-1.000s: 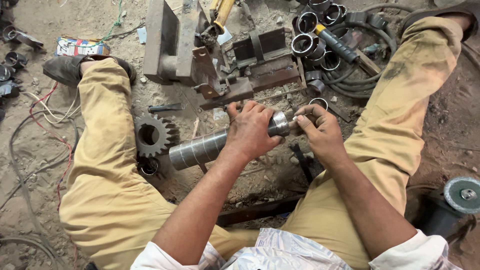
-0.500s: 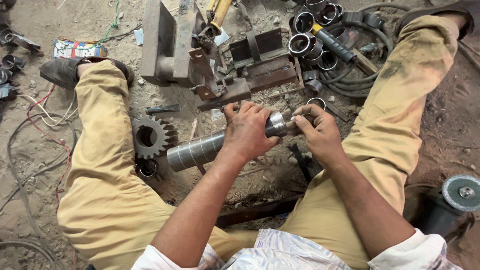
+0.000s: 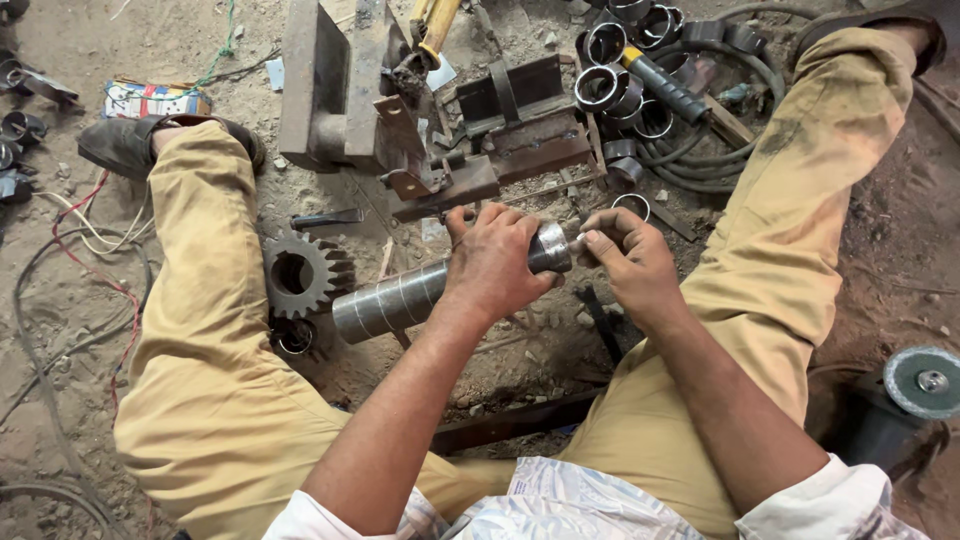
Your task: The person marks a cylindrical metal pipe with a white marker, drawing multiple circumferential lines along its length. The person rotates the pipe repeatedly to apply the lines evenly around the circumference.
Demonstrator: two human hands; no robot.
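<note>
Starting at the far left, loose wires point(image 3: 70, 250) trail over the dirt floor point(image 3: 520, 370) beside the person's outstretched left leg point(image 3: 190, 300), with a small colourful box point(image 3: 155, 98) lying near the shoe. Just right of that leg a toothed steel gear point(image 3: 303, 272) lies flat on the ground, close to the low end of a steel shaft point(image 3: 400, 298). The shaft is held off the floor between the knees, tilted up toward the right. The left hand point(image 3: 497, 262) is wrapped tightly round its upper part, fingers closed over the top. The right hand point(image 3: 630, 265) meets the shaft's end, fingertips bunched together and pinching something too small to make out. Beyond the hands sit a heavy metal fixture point(image 3: 340, 80) and a heap of steel rings point(image 3: 625, 85). At the far right rests an angle grinder point(image 3: 915, 395).
</note>
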